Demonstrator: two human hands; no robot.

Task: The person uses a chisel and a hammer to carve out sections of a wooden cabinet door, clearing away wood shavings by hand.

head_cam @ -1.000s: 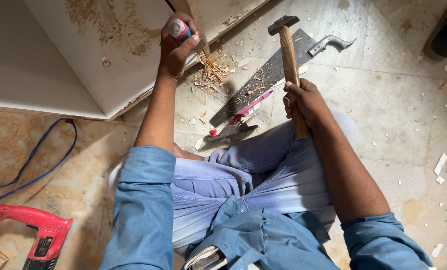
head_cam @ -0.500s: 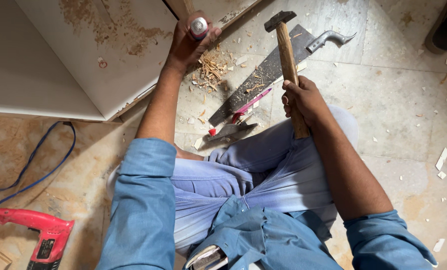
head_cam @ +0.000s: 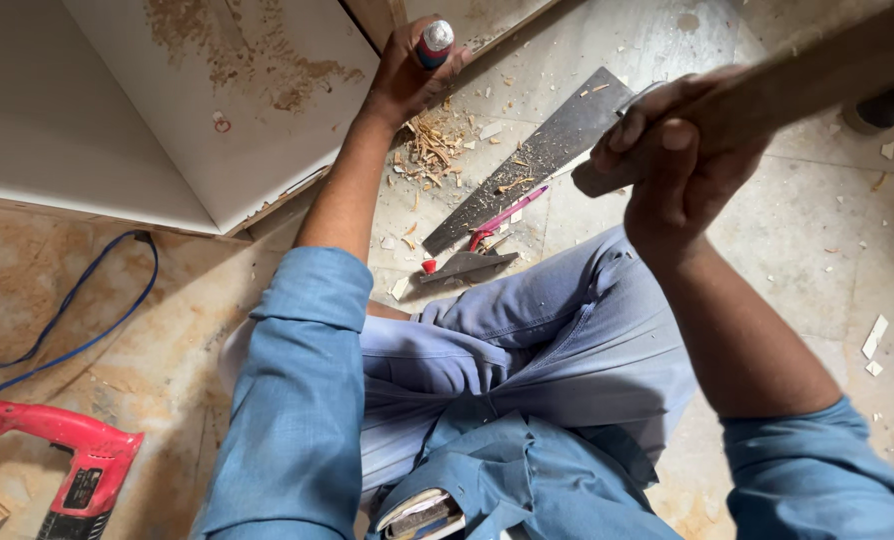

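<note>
The left hand (head_cam: 407, 75) reaches forward to the edge of a white board (head_cam: 147, 110) that lies on the floor (head_cam: 797, 230), and its fingers (head_cam: 392, 60) are clenched round a chisel (head_cam: 433, 42) with a red and blue handle and a pale cap, held upright against the strip of wood (head_cam: 382, 18) at the board's far edge. The right hand (head_cam: 682, 150) is raised close to the camera, its fingers (head_cam: 657, 125) wrapped tight round a wooden hammer handle (head_cam: 797, 85) that runs up toward the top right corner; the hammer's head is out of view. Just beside the chisel, on the floor, lies a small heap of wood chips (head_cam: 432, 150). A hand saw (head_cam: 537, 160) lies slantwise on the floor between the two hands, its blade dusted with shavings, and a pink pencil (head_cam: 507, 215) rests near its lower end, with another small tool just below that I cannot identify. At the lower left, well apart from the hands, a red power drill (head_cam: 77, 470) lies on the floor with a blue cable (head_cam: 87, 320) looping above it. The person sits in blue trousers (head_cam: 527, 340) and a blue long-sleeved shirt (head_cam: 297, 400).
</note>
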